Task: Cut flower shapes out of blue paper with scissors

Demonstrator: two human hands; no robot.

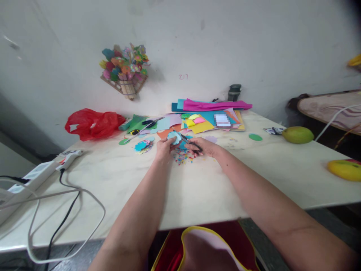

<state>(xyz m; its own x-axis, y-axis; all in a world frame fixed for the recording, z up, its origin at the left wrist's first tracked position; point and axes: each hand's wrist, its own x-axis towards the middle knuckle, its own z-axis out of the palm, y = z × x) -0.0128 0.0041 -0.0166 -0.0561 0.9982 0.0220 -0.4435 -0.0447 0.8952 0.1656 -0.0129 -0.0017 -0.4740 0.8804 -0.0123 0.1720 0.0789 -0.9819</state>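
Observation:
My left hand (165, 147) pinches a light blue scalloped paper piece (174, 138) near the middle of the table. In my right hand (203, 146) are black-handled scissors (194, 145), their blades reaching toward the blue paper's right edge. Small coloured paper scraps (182, 159) lie on the table just below both hands. A stack of scalloped paper pieces (143, 145), blue on top, rests to the left of my left hand. Behind the hands is an orange paper sheet (166, 133). How far apart the blades are is too small to tell.
Coloured sheets, a second pair of scissors (149, 123) and a red plastic bag (93, 124) lie toward the wall. Power strips (35, 175) and loose cables are at left. A green mango (298, 134) and a yellow one (344, 170) sit at right.

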